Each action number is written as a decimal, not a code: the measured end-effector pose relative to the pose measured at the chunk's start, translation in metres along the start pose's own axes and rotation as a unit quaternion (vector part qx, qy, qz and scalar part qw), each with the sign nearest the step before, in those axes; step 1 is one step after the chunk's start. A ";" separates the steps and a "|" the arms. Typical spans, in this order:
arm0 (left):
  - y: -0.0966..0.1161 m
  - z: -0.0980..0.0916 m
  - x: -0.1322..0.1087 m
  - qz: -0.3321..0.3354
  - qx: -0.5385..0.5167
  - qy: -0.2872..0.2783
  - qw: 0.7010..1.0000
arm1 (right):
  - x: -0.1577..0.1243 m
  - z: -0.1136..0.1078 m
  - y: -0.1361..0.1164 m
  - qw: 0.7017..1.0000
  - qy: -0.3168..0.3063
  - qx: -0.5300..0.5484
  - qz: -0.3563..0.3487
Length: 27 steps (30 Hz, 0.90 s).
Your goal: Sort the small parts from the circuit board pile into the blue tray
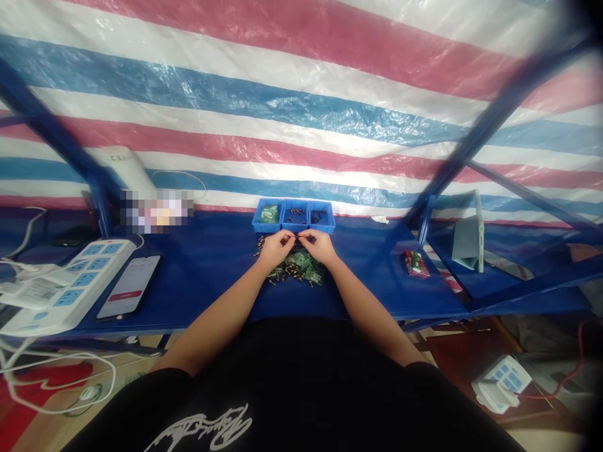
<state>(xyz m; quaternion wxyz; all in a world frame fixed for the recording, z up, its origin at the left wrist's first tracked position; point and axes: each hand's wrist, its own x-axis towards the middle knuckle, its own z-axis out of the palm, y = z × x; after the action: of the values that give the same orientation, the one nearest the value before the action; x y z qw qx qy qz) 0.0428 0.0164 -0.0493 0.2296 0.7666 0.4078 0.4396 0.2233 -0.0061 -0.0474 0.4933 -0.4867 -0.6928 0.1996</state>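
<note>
My left hand (277, 247) and my right hand (318, 245) meet fingertip to fingertip, both pinched closed. A tiny dark piece seems to sit between the fingertips, too small to name. Under and in front of the hands lies a loose pile of small parts (301, 267), green flat pieces mixed with brass and black ones. Just beyond the hands stand three joined blue bins. The left bin (257, 220) holds green pieces, the middle bin (294, 221) several small brass and dark parts, and the right bin (330, 221) small dark parts.
On the blue table (202, 263), a phone (129, 285) and a white power strip (70, 285) with cables lie left. Toward the right are a small red box (415, 263) and a tablet in a stand (468, 238). Blue frame bars (447, 163) rise at both sides before a striped sheet (301, 113).
</note>
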 end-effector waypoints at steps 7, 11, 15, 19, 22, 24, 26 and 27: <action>-0.003 0.000 0.001 -0.016 -0.009 -0.016 1.000 | -0.001 0.000 -0.002 1.000 0.005 0.011 0.000; 0.000 -0.001 0.000 -0.009 -0.005 -0.021 1.000 | -0.001 0.000 -0.002 1.000 0.008 0.005 0.004; 0.005 -0.002 -0.001 -0.005 0.003 -0.032 0.999 | -0.001 0.000 0.001 1.000 0.011 0.007 0.013; 0.005 -0.003 0.000 0.003 0.011 -0.036 0.999 | -0.002 0.000 0.000 1.000 0.013 0.015 0.015; 0.004 -0.003 0.001 -0.003 0.015 -0.031 0.999 | -0.002 -0.001 -0.002 1.000 0.009 0.015 0.013; 0.003 -0.003 0.002 -0.004 0.014 -0.028 0.999 | -0.002 -0.001 -0.003 1.000 0.011 0.010 0.010; 0.002 -0.002 0.002 -0.003 0.016 -0.026 1.000 | -0.001 -0.001 -0.003 1.000 0.012 0.005 0.008; 0.002 -0.002 0.002 -0.003 0.016 -0.024 1.000 | -0.001 -0.001 -0.003 1.000 0.013 0.003 0.009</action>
<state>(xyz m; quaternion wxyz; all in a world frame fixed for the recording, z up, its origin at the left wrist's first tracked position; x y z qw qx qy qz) 0.0422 0.0169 -0.0458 0.2284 0.7795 0.4113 0.4135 0.2227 -0.0086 -0.0452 0.5017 -0.4938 -0.6815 0.1999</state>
